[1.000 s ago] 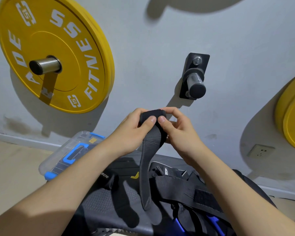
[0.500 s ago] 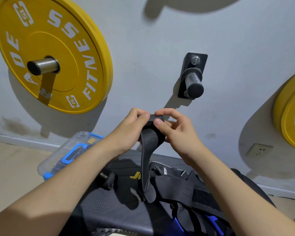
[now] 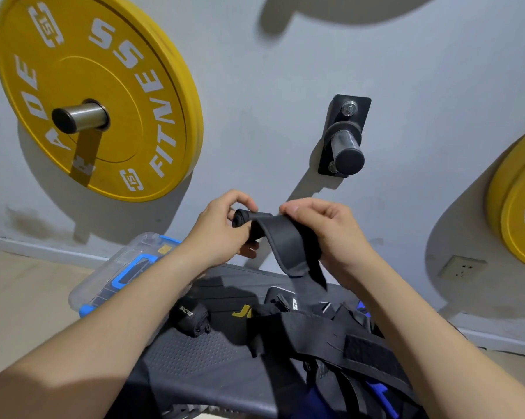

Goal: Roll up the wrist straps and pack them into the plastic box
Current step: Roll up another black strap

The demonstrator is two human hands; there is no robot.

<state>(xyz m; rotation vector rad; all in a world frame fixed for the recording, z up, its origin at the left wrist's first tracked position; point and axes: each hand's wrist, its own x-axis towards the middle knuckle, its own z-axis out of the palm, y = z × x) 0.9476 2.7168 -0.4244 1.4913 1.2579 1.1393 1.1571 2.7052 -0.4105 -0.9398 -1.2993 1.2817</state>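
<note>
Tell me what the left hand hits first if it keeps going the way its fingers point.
Probably the right hand: the left hand pinches the wrist strap roll, fingers pointing across at it. Depth is unclear.

Black wrist strap point(image 3: 288, 240), yellow plate point(image 3: 97, 95)
</note>
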